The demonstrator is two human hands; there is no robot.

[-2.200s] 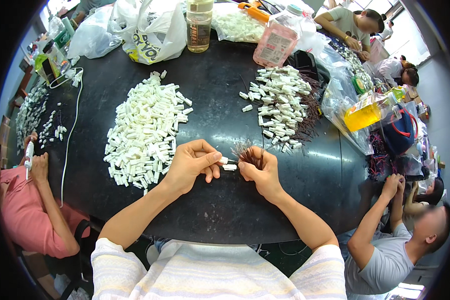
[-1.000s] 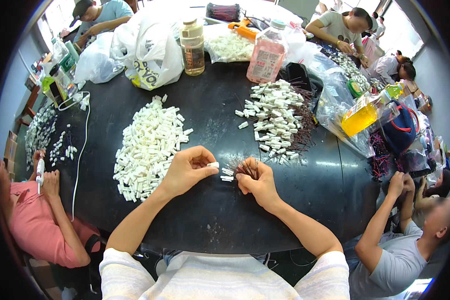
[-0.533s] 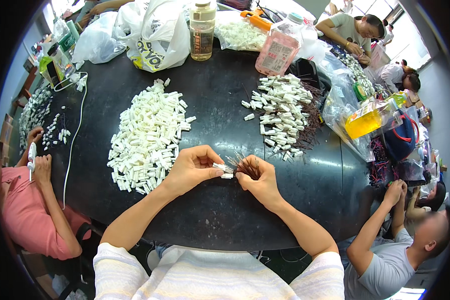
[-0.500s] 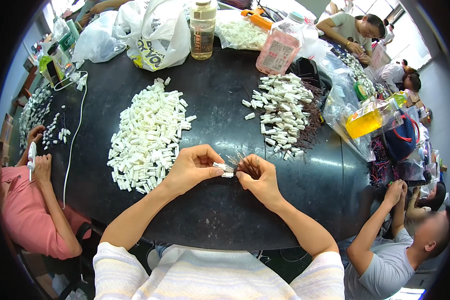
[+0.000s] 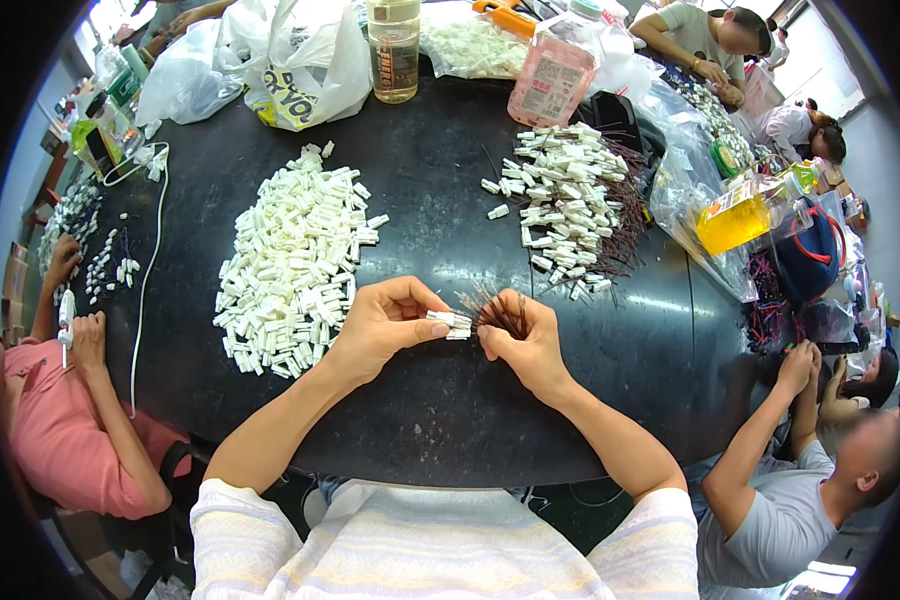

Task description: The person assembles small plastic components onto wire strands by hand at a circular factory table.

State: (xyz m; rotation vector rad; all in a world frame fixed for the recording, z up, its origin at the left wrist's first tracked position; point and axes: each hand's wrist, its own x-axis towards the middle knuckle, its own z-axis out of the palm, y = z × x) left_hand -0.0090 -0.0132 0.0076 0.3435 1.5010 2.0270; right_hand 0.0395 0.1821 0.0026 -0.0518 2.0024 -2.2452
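Observation:
Between thumb and fingers, my left hand [image 5: 385, 322] pinches small white plastic connector housings [image 5: 452, 324]. My right hand [image 5: 526, 340] grips a bunch of thin brown wires [image 5: 500, 312], whose pale ends fan out toward the left. The housings sit right beside the wires; whether a wire has entered one is too small to tell. Left of my hands lies a large pile of loose white housings [image 5: 295, 265]. Beyond my right hand is another pile of white housings [image 5: 570, 205] with brown wires [image 5: 625, 235] attached along its right side.
A white plastic bag [image 5: 315, 70], a clear bottle [image 5: 394, 55] and a pink-filled bottle [image 5: 553, 75] stand at the back. A white cable [image 5: 150, 290] runs down the left. An orange-yellow bottle [image 5: 732, 225] lies at right. Co-workers sit on both sides and at the back right.
The housings in my left hand now sit closer together, side by side. My right hand stays around the wires, its fingers slightly shifted. The view has tilted a little.

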